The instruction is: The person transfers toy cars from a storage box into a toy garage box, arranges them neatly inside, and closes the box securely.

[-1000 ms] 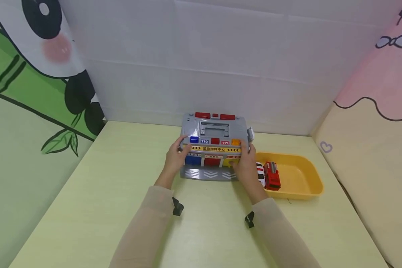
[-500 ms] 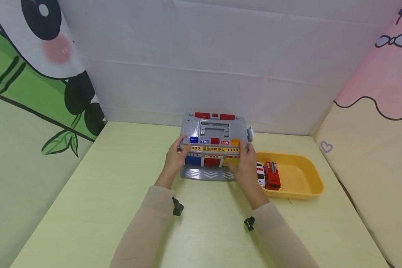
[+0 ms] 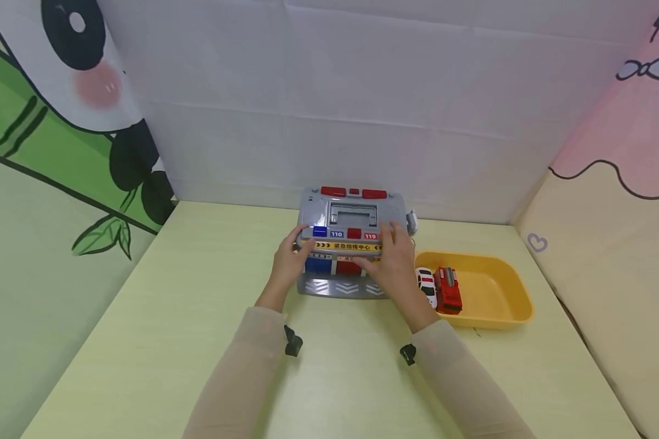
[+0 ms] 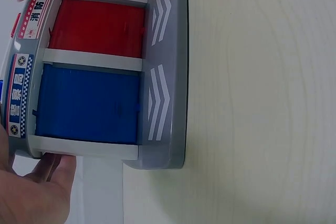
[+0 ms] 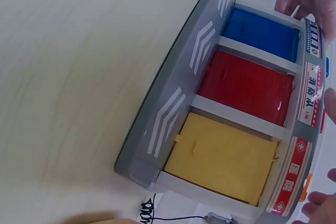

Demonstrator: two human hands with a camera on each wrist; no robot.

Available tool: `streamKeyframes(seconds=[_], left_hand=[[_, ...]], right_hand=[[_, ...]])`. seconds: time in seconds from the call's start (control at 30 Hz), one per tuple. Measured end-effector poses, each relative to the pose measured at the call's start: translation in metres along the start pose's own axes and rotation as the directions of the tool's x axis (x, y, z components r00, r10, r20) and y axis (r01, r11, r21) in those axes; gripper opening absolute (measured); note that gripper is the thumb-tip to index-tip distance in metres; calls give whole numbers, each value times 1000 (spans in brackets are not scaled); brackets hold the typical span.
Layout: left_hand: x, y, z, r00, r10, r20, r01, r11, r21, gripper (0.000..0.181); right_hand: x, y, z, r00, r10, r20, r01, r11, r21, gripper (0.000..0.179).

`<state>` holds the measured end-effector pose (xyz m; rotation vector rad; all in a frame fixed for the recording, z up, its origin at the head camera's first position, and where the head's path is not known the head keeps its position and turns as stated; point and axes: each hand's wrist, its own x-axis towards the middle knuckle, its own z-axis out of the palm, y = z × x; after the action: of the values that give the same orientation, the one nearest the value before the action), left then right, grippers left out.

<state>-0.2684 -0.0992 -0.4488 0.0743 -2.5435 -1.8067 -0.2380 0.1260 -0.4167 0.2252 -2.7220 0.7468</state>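
Observation:
A grey toy rescue garage (image 3: 314, 210) with blue, red and yellow doors stands near the back wall. My left hand (image 3: 285, 265) grips its left end, thumb on the front roof edge and fingers around the side. My right hand (image 3: 398, 265) lies over the right front corner, fingers loosely extended on the roof and thumb across the sign band. It hides the orange button in the head view; the right wrist view shows that button (image 5: 306, 187) beside the fingers. The blue door (image 4: 89, 103), red door (image 4: 100, 27) and yellow door (image 5: 223, 156) are all down.
Right of the garage, a yellow tray (image 3: 491, 289) holds a white toy car (image 3: 427, 285) and a red toy fire truck (image 3: 448, 289). A white piece (image 3: 412, 222) sticks out from the garage's right side. A black cord (image 5: 178, 218) runs beside that end.
My right hand has shifted from the right end up and leftward over the roof's front corner, its thumb moving left across the front. The left hand keeps its grip; the garage stays put.

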Motion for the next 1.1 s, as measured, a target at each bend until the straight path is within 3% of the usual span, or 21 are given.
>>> streamKeyframes(seconds=[0.37, 0.7, 1.1], left_hand=[[-1, 0, -1, 1000, -10, 4, 10, 1000, -14, 48], [-1, -1, 2, 1000, 8, -4, -8, 1000, -1, 47], [0, -1, 1, 1000, 11, -3, -11, 1000, 0, 49]], right_hand=[[11, -8, 2, 998, 9, 60, -6, 999, -41, 81], [22, -8, 8, 998, 27, 52, -22, 996, -90, 53], [33, -7, 9, 991, 120, 65, -122, 992, 17, 39]])
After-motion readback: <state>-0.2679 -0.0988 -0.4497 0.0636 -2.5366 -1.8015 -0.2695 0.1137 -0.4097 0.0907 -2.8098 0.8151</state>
